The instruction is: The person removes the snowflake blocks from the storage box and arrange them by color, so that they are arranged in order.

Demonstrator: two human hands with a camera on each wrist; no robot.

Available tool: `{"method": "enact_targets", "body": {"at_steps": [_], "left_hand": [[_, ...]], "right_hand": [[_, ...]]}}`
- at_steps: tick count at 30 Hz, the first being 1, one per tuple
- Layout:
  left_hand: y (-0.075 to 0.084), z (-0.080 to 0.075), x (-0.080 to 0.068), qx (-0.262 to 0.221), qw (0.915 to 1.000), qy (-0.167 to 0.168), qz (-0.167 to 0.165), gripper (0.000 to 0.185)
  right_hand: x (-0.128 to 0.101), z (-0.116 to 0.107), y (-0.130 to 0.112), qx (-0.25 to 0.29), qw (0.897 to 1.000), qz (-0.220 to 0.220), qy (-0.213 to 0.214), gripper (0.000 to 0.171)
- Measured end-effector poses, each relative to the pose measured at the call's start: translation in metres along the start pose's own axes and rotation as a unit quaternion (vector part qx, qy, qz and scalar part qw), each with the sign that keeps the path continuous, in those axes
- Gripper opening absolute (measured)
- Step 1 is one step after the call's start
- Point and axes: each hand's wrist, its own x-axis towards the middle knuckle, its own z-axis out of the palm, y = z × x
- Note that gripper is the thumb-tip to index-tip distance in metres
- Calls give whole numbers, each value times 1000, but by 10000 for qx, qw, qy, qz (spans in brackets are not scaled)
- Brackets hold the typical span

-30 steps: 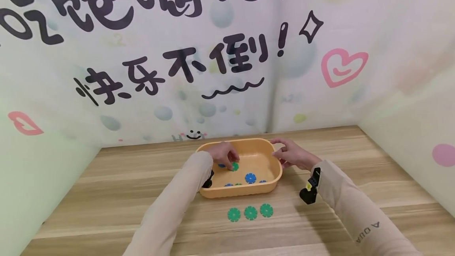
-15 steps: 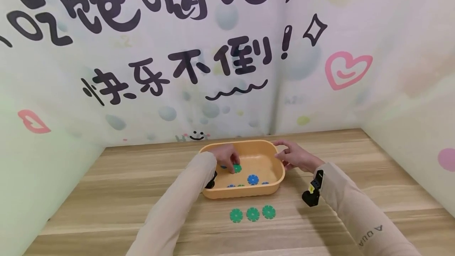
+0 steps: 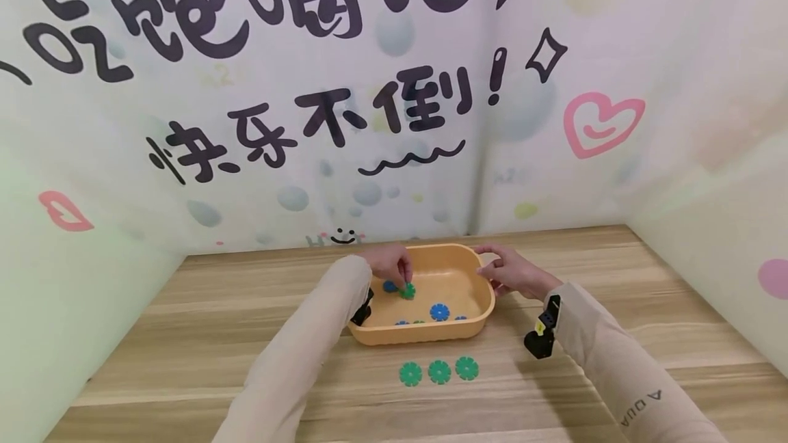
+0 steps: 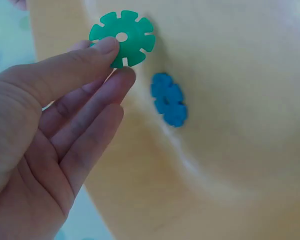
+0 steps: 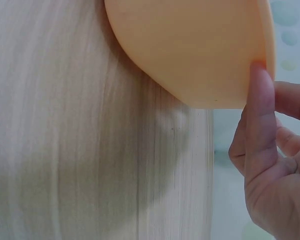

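Green disc pinched over the tub, other hand on the rim.

Head view: my left hand [image 3: 389, 264] pinches a green disc [image 3: 407, 290] inside the orange tub [image 3: 486, 306], near its far left wall; my right hand [image 3: 511, 271] touches the far right corner. Three green discs [image 3: 439, 372] lie on the wooden table [image 3: 185, 333] just before the tub's near edge, with bare wood on both sides.
Left wrist view: thumb and fingertips [image 4: 121, 77] clamp the disc's edge above a blue disc [image 4: 169, 99].
Right wrist view: my thumb [image 5: 259, 107] rests on the tub's outer wall, fingers loosely curled behind.
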Motion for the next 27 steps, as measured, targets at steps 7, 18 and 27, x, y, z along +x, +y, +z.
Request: {"method": "enact_targets", "body": {"at_steps": [7,18,27], "left_hand": [[14,-14,-14,-283,9985,215,422,6],[37,-44,-55,-1215,9752,1209,1399,5],[35,-34,-75,-1816,9574,1688,1479,10]], "right_hand": [[0,-1,2,45,10000,39,8,46],[-2,-1,0,-18,10000,-57,-32,47],[-2,-2,0,-31,9999,-87,-61,47]]}}
